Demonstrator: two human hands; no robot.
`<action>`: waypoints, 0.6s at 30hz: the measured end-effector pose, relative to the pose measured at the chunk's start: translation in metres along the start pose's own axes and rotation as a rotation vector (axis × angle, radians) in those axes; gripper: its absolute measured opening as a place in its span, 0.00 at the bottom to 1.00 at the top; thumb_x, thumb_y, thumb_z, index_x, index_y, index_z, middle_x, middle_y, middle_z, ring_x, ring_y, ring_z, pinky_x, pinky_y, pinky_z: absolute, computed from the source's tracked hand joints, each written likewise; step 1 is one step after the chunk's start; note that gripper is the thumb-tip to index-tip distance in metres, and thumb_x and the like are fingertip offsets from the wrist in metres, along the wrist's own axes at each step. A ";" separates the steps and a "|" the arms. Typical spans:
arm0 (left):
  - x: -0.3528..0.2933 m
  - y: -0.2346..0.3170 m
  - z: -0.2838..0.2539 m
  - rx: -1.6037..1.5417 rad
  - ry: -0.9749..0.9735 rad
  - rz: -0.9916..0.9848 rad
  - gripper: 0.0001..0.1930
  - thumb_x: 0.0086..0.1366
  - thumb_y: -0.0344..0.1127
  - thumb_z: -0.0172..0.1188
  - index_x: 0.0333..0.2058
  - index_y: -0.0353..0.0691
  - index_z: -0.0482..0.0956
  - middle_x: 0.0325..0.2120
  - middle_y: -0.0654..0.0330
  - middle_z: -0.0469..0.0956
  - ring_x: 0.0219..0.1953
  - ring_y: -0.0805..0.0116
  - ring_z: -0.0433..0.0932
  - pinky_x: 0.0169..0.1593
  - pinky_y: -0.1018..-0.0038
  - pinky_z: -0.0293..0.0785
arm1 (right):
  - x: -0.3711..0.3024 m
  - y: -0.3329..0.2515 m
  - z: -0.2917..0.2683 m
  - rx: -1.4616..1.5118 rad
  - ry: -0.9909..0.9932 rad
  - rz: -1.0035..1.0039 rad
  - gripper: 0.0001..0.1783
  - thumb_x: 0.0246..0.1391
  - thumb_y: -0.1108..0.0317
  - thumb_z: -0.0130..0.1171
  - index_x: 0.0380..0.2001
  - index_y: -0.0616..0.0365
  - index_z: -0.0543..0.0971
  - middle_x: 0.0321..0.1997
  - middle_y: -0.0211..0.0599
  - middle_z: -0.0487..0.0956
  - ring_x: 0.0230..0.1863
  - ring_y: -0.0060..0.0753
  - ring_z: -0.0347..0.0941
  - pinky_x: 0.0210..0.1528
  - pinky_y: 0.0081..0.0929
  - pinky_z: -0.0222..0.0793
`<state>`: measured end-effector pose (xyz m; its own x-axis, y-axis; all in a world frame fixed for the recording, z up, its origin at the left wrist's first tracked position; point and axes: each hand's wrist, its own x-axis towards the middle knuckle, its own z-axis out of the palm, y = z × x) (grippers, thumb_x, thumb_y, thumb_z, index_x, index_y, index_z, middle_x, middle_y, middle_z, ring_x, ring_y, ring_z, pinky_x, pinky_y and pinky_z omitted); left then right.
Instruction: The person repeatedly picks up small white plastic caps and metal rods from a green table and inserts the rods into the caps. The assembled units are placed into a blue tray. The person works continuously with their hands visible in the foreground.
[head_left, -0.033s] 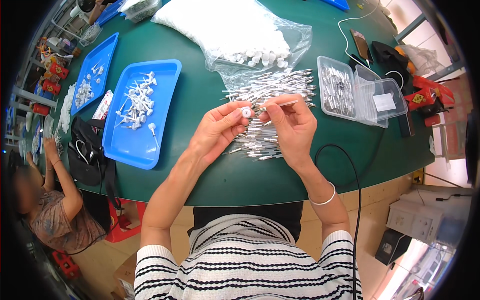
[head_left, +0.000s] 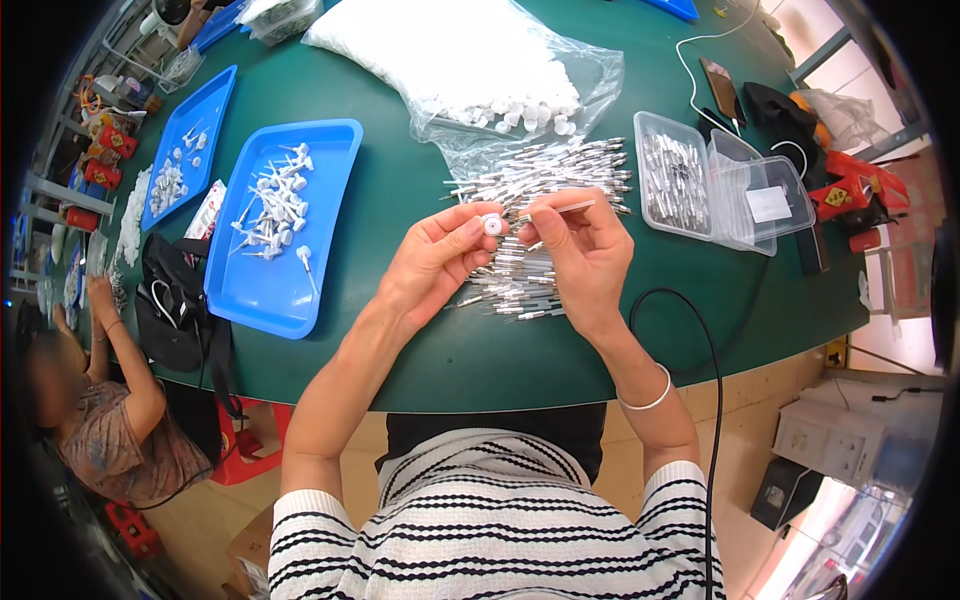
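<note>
My left hand [head_left: 435,262] pinches a small white round cap [head_left: 492,225] between thumb and fingers. My right hand [head_left: 582,255] holds a thin metal pin [head_left: 562,209] whose tip points at the cap, the two almost touching. Under both hands lies a heap of several similar metal pins [head_left: 545,180] on the green table [head_left: 400,200]. A clear bag of white caps [head_left: 480,60] lies beyond the heap. To the left, a blue tray [head_left: 250,290] holds finished white-headed pins.
A clear plastic box of metal pins [head_left: 675,180] with its open lid [head_left: 765,205] stands to the right. A second blue tray [head_left: 215,100] sits at far left. A black bag [head_left: 170,310] hangs off the table edge. Another person [head_left: 110,420] sits at lower left. A black cable [head_left: 700,330] loops beside my right forearm.
</note>
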<state>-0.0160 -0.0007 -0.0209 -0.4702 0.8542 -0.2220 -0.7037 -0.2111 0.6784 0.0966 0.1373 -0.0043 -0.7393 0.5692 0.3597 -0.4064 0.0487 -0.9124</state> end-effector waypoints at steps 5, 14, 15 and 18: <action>-0.001 -0.001 0.004 0.026 0.040 0.001 0.14 0.65 0.31 0.58 0.47 0.31 0.75 0.35 0.58 0.79 0.34 0.77 0.77 0.39 0.85 0.78 | 0.000 0.000 0.001 -0.016 -0.017 -0.013 0.06 0.57 0.71 0.60 0.34 0.63 0.75 0.32 0.33 0.79 0.32 0.20 0.77 0.36 0.18 0.74; -0.002 -0.001 0.005 0.019 0.032 -0.003 0.14 0.65 0.31 0.58 0.47 0.31 0.75 0.34 0.60 0.79 0.34 0.77 0.78 0.40 0.84 0.78 | -0.001 0.003 0.001 -0.125 -0.016 -0.044 0.06 0.55 0.71 0.61 0.33 0.63 0.76 0.30 0.33 0.79 0.31 0.19 0.76 0.35 0.19 0.75; -0.002 -0.001 0.004 0.018 0.025 -0.006 0.14 0.65 0.31 0.57 0.47 0.31 0.75 0.33 0.60 0.79 0.35 0.77 0.78 0.41 0.83 0.78 | -0.001 0.004 0.001 -0.131 -0.016 -0.050 0.06 0.55 0.71 0.61 0.33 0.62 0.76 0.30 0.33 0.80 0.30 0.19 0.76 0.35 0.19 0.75; -0.002 -0.001 0.004 0.011 0.021 -0.011 0.13 0.66 0.31 0.57 0.47 0.31 0.75 0.33 0.60 0.79 0.35 0.77 0.79 0.42 0.81 0.78 | -0.001 0.004 0.000 -0.155 -0.015 -0.063 0.07 0.55 0.71 0.62 0.33 0.62 0.76 0.30 0.33 0.80 0.30 0.19 0.77 0.34 0.19 0.75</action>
<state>-0.0123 -0.0003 -0.0177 -0.4734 0.8464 -0.2438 -0.7028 -0.1961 0.6838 0.0956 0.1367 -0.0077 -0.7232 0.5492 0.4187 -0.3654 0.2103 -0.9068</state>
